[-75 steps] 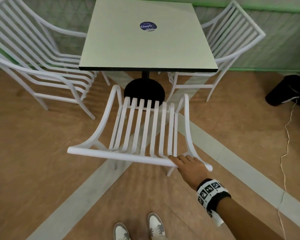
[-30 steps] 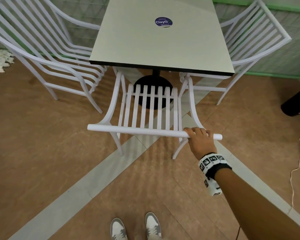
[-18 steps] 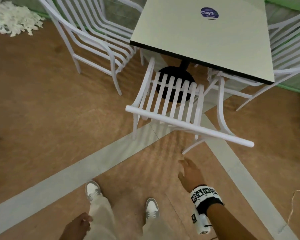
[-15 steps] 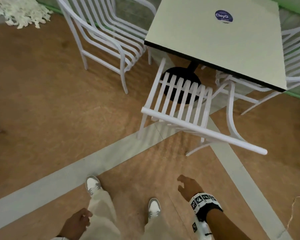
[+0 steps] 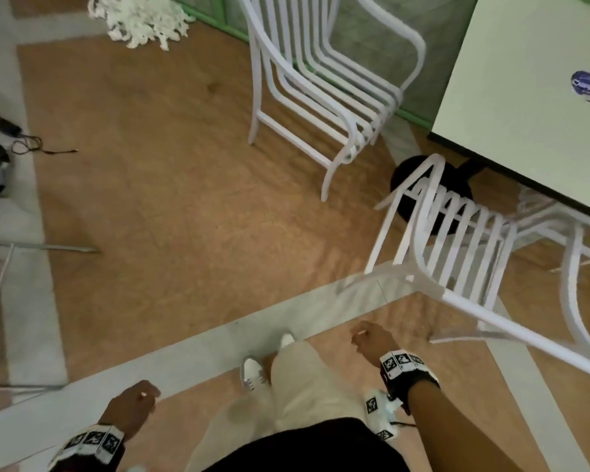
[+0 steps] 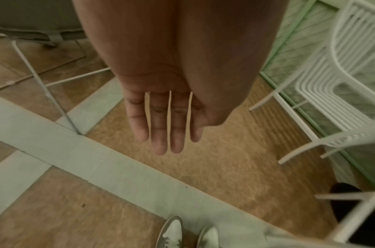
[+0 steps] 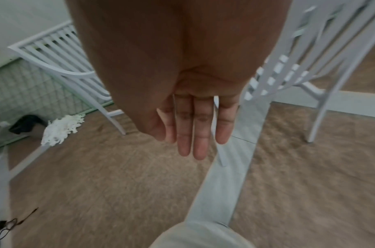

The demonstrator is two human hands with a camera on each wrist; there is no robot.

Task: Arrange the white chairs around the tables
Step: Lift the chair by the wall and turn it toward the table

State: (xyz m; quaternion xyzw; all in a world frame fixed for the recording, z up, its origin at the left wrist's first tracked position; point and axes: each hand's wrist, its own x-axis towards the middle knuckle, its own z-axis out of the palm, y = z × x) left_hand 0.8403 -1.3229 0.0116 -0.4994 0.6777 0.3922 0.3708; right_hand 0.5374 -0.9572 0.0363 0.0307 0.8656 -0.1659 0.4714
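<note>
A white slatted chair (image 5: 457, 257) stands tucked against the near edge of the pale square table (image 5: 525, 97), with no hand on it. A second white chair (image 5: 324, 90) stands by the table's far left side. Part of a third chair (image 5: 573, 233) shows under the table at the right edge. My right hand (image 5: 370, 337) hangs empty left of the near chair's back rail, and the right wrist view shows its fingers (image 7: 199, 134) straight. My left hand (image 5: 137, 403) hangs empty by my left leg, fingers (image 6: 161, 130) straight.
A white shredded heap (image 5: 140, 18) lies by the green wall base. Cables and a dark object (image 5: 0, 148) lie at the left edge, with thin metal stand legs (image 5: 38, 247) below them. The table's black round base (image 5: 433, 195) sits behind the near chair.
My right hand pushed the near chair toward the table by its back rail, then let go and dropped to my side. The view swung left and my left hand came into sight.
</note>
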